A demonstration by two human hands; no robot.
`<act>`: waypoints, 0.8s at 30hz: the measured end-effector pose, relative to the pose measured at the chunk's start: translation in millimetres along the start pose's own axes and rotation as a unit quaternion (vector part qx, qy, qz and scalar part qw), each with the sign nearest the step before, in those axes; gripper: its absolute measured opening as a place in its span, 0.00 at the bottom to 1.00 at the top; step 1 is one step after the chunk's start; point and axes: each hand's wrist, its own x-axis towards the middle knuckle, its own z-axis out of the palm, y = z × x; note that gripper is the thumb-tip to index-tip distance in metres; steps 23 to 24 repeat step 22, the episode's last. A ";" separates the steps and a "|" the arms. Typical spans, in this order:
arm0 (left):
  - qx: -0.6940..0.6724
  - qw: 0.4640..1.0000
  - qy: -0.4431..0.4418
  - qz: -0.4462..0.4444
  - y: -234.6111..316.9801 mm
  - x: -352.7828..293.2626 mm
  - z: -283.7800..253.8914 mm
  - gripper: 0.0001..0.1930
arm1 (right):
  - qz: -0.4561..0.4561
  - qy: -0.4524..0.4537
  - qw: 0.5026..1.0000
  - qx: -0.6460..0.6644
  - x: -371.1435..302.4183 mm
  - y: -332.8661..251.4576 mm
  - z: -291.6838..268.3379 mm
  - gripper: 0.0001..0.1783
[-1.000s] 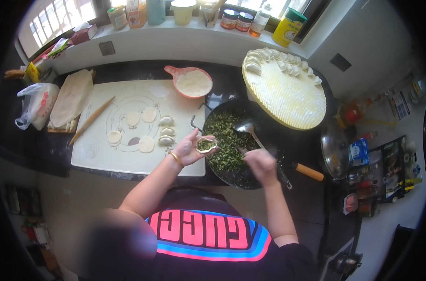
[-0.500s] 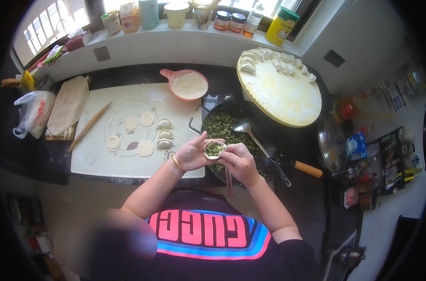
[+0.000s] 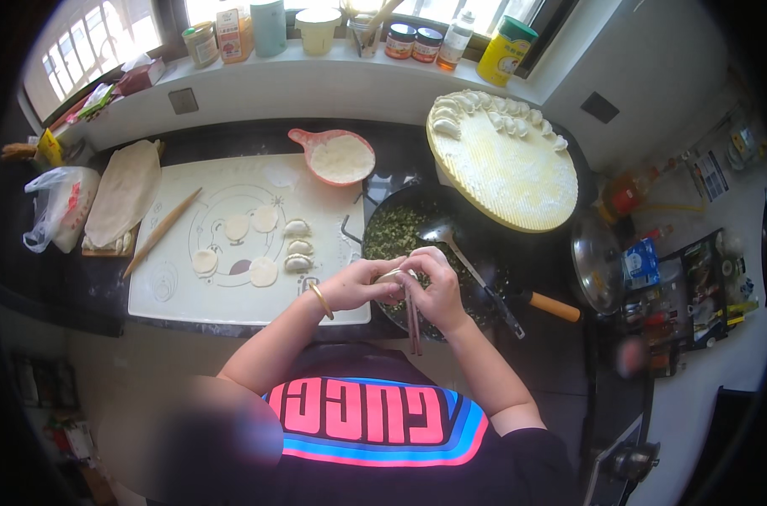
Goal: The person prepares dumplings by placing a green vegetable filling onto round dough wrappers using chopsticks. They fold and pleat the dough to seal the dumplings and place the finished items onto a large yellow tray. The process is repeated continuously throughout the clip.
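Note:
My left hand [image 3: 356,285] and my right hand [image 3: 437,291] meet over the near side of a dark wok [image 3: 478,221] of chopped green filling. Between their fingers is a dumpling [image 3: 390,277], its wrapper folded over and mostly covered by my fingertips. Both hands are closed on it. A pair of brown chopsticks [image 3: 414,325] sticks out below my right hand; whether that hand grips them or they lean on the wok is hidden. On the pale mat [image 3: 160,282] to the left lie several round dough wrappers [image 3: 264,271] and a short column of folded dumplings [image 3: 298,246].
A metal ladle [image 3: 468,257] rests in the wok, whose wooden handle [image 3: 555,306] points right. Behind it, a round yellow tray [image 3: 527,181] carries several dumplings. A pink scoop [image 3: 303,137] of flour, a rolling pin [image 3: 160,232] and a dough sheet [image 3: 122,194] lie farther left.
The open wrapper with green filling showing has been folded over between my fingers. My left hand has turned inward, and both hands have drawn closer together.

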 end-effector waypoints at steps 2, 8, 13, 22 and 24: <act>0.056 0.998 0.011 0.016 -4.3 1.8 -1.4 0.32 | 0.003 -0.006 1.000 0.003 1.5 0.4 -1.4 0.06; 0.137 0.989 0.001 0.048 -9.5 11.5 -4.3 0.37 | 0.026 -0.069 0.997 0.013 3.3 5.1 -11.9 0.06; 0.148 0.988 0.021 0.038 -4.5 20.2 1.4 0.31 | 0.057 -0.036 0.997 0.035 -1.1 11.8 -14.5 0.05; 0.069 0.992 0.103 0.025 -22.3 29.4 2.2 0.19 | 0.184 0.138 0.939 0.256 -32.3 41.1 -5.9 0.12; 0.069 0.992 0.103 0.025 -22.3 29.4 2.2 0.19 | 0.184 0.138 0.939 0.256 -32.3 41.1 -5.9 0.12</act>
